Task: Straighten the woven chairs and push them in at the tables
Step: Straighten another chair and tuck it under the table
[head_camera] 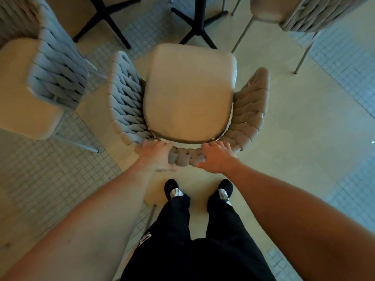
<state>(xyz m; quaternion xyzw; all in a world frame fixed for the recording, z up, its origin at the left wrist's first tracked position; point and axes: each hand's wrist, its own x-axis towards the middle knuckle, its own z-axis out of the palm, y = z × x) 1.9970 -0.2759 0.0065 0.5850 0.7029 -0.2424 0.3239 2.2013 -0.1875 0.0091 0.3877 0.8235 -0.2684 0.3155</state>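
1. Person stands right behind the middle woven chair point(190, 92), both hands on the top of its backrest point(185, 158).
2. Left hand point(156, 154): grip curled over the rim, fingers toward the seat side, thumb on the outer side. Right hand point(218, 157): same deal, fingers wrapped over the top, thumb showing on the near side. So both are clamped on the rim, not spread.
3. Where the chair is: seat front points at the black table base point(197, 21), looks fairly square to it, but most of the seat cushion shows. The surface itself is out of frame, so can't say how far in it is. My guess: not fully pushed in yet.
4. Left-side chair point(40, 78) sits angled, prob needs straightening too.
5. Far-right chair point(294, 15) mostly cut off, can't judge.
6. Overall: early/mid, imo one chair in hand and at least one more to go.
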